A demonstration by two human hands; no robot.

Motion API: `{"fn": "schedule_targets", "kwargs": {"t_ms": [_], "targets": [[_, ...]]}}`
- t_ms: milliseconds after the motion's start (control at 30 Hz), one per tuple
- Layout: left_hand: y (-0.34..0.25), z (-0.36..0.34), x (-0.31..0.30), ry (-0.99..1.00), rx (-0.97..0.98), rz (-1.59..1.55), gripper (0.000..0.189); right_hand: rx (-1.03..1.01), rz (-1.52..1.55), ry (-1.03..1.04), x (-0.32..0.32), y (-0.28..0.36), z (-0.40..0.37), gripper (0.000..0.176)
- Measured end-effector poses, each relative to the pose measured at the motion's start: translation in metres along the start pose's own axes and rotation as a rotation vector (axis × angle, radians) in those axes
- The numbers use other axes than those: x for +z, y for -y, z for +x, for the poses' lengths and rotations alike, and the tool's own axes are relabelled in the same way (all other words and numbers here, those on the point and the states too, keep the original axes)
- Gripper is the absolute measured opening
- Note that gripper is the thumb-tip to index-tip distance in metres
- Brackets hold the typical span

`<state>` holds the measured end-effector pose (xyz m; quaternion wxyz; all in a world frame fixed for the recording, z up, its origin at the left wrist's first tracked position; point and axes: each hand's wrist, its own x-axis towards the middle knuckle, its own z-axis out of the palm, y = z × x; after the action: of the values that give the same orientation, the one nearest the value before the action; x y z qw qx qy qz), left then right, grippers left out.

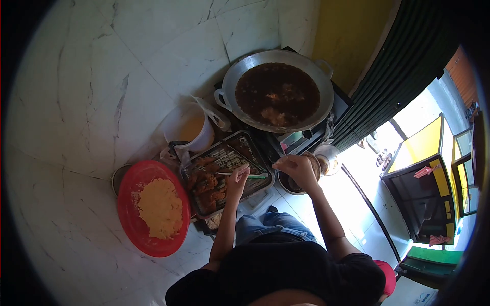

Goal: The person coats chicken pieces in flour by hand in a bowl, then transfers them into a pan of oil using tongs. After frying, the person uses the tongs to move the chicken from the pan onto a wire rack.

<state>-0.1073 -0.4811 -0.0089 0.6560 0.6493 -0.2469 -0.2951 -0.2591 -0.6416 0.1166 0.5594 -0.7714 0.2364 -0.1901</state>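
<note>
My left hand [238, 179] is over the metal tray [259, 189], closed around a thin utensil with a green handle [259, 176]. Its pale narrow end points left, over brown fried pieces [205, 182] on the tray's left part. To the right of the tray is my right hand [297, 167], its fingertips pinched together. Whether anything small is between them cannot be made out. Below the right hand sits a round dark bowl [292, 186], partly covered by the hand and wrist.
A large wok [240, 104] of dark oil, with pieces frying in it, stands on a stove ahead. A white bucket [206, 136] and a red basin [153, 249] of yellowish flour are left. A small container [329, 153] stands right, near a corrugated shutter [388, 66].
</note>
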Motion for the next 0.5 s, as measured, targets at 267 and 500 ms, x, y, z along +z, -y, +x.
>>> {"fn": "schedule_targets", "kwargs": {"t_ms": [267,500], "targets": [[-0.038,-0.056,-0.059,-0.403,-0.058,-0.022,0.04,0.096,-0.068,0.155,0.089,-0.021,-0.016,0.025],[-0.037,-0.133,-0.164,-0.766,0.103,-0.022,0.037,-0.05,0.011,0.335,0.215,0.029,-0.021,0.022]]}}
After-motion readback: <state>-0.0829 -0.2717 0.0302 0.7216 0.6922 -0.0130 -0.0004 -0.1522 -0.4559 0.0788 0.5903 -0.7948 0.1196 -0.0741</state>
